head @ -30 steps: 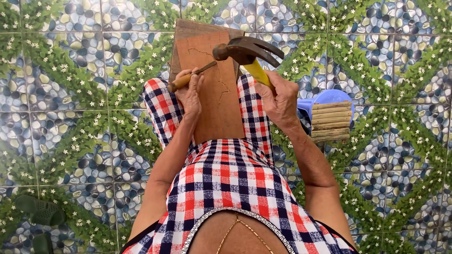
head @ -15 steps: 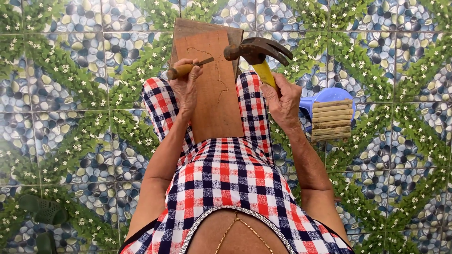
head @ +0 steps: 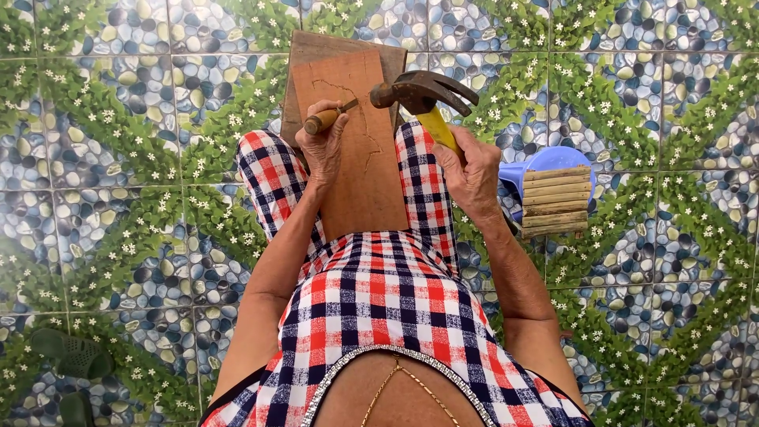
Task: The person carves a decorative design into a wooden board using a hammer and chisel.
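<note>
Fingers (head: 328,146) of the left hand (head: 324,150) wrap tightly round the rounded wooden handle of a small chisel (head: 330,117), whose metal tip rests on the flat reddish-brown wooden board (head: 360,170) at a thin carved line. Fingers of the right hand (head: 470,170) are closed round the yellow handle of a claw hammer with a dark rusty steel head (head: 423,91); the hammer face sits just beside the chisel's butt end, though whether they touch cannot be told. The board lies lengthwise along the person's lap, between knees covered in red, white and navy checked cloth (head: 379,292), on top of a second, darker wooden board (head: 304,55). To the right, on the pebble-and-leaf patterned tiled floor (head: 118,198), stands a small slatted wooden stool (head: 556,202) partly over a blue plastic object (head: 545,162). At lower left lies a dark green sandal (head: 71,353).
</note>
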